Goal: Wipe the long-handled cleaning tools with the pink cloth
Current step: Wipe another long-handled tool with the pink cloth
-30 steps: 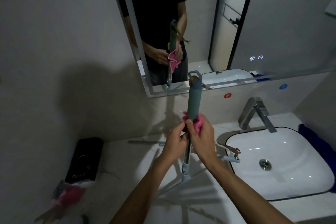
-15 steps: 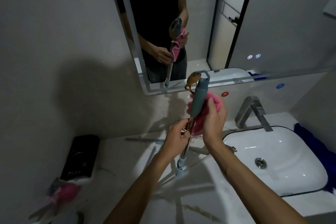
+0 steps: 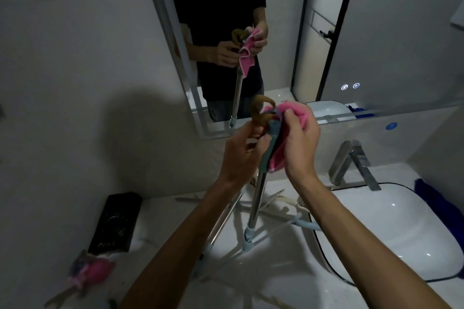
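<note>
- Two hands share this step: your left hand (image 3: 241,155) curls its fingers round the grey-blue plastic grip of the long-handled cleaning tool (image 3: 270,148), and your right hand (image 3: 300,143) pinches the bunched pink cloth (image 3: 293,113) against the top of that grip.
- Landmark: the white oval basin (image 3: 391,231). The tool stands tilted just left of the basin, its light-blue lower joint on the white marble-patterned counter (image 3: 276,271) and its steel shaft (image 3: 257,203) rising to your hands above the basin's left rim.
- Keep the left hand's hold low on the grip, so that the cloth has free surface above it.
- Wrap the cloth round the grip rather than dabbing one face; the brown cord loop (image 3: 261,113) at the top end likely catches the cloth, so work round it.
- Judged from here, only the top end is under the cloth; the shaft below probably needs a long downward stroke next.
- Mind the foot: a hard pull could make the joint skid on the counter towards the other thin tools (image 3: 273,200) lying left of the basin.
- Left of the basin by the wall lies a black rectangular tray (image 3: 115,223); nearer you, a blurred pink and grey object (image 3: 90,271).
</note>
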The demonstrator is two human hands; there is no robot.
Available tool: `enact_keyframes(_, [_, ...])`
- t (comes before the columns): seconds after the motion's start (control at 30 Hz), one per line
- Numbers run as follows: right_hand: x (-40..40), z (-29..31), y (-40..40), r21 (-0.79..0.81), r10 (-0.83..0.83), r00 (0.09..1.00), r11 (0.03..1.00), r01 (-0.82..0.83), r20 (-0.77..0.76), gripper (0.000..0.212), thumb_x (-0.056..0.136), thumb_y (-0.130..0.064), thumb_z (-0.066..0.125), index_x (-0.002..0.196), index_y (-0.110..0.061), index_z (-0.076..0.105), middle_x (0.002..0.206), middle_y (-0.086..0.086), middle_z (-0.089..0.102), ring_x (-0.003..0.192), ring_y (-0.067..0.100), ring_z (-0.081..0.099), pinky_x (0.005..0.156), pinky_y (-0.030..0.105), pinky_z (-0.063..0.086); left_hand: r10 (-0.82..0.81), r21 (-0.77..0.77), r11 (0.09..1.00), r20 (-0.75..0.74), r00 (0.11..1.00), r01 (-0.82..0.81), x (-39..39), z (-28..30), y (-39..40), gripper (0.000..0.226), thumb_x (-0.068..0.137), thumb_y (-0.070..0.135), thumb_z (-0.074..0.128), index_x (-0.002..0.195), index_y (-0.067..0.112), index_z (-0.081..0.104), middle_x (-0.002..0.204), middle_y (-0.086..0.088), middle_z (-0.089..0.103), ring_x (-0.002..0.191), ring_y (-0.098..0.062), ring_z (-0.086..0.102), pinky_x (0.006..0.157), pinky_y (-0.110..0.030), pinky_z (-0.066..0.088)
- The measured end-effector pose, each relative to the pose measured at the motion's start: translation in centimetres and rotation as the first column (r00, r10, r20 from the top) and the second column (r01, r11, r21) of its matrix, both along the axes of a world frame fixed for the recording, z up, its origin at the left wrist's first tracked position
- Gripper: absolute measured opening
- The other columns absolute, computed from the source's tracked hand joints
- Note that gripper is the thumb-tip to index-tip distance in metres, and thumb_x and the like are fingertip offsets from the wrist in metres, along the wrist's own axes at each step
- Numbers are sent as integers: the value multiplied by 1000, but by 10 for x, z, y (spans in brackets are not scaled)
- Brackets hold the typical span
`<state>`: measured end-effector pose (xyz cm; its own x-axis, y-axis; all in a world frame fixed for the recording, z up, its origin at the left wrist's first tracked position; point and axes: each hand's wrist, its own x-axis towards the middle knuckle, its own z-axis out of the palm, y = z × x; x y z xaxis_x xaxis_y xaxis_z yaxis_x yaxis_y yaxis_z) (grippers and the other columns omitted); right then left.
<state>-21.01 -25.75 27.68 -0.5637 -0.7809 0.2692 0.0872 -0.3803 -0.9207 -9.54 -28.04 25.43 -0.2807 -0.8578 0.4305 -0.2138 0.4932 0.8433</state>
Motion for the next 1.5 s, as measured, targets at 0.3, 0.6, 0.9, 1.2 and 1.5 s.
enact_keyframes(0.3, [1,-13,-8,95,417,898,908,-407,-138,70,82,-4,45,151,-16,43,134,-6,61,116,1,60,104,23,48,201,92,979,-230,952,-184,-7,19,-11,25,96,5,62,121,10,64,110,-2,72,102,-8,68,88,-28,56])
enact_keyframes(0.6, [16,-54,-12,16,299,889,950,-313,-347,60,93,-28,67,145,-7,47,117,-11,62,102,2,64,86,20,55,260,97,964,-173,950,-246,3,18,-13,12,96,15,62,105,18,68,106,-3,70,102,-19,68,93,-44,57])
enact_keyframes(0.9, [33,-59,-3,-44,222,912,967,-252,-343,42,89,-40,66,123,-19,56,100,0,67,86,9,68,74,23,59,243,49,970,-188,952,-238,17,17,-1,12,97,12,60,106,16,66,107,-4,70,102,-17,69,91,-36,58])
enact_keyframes(1.2, [64,-42,6,-90,173,867,966,-241,-466,34,93,-32,63,116,-8,61,88,-7,65,72,-1,66,65,14,54,172,0,984,-219,961,-176,58,20,6,14,95,1,58,104,8,67,103,-2,71,98,-11,70,83,-22,55])
enact_keyframes(1.5, [94,-41,25,-36,124,916,988,-149,-382,37,90,-14,73,126,-13,64,93,1,69,79,8,68,66,23,56,106,-3,993,-359,927,-114,78,18,8,20,89,-4,56,93,12,67,103,-9,70,98,-18,69,88,-30,54])
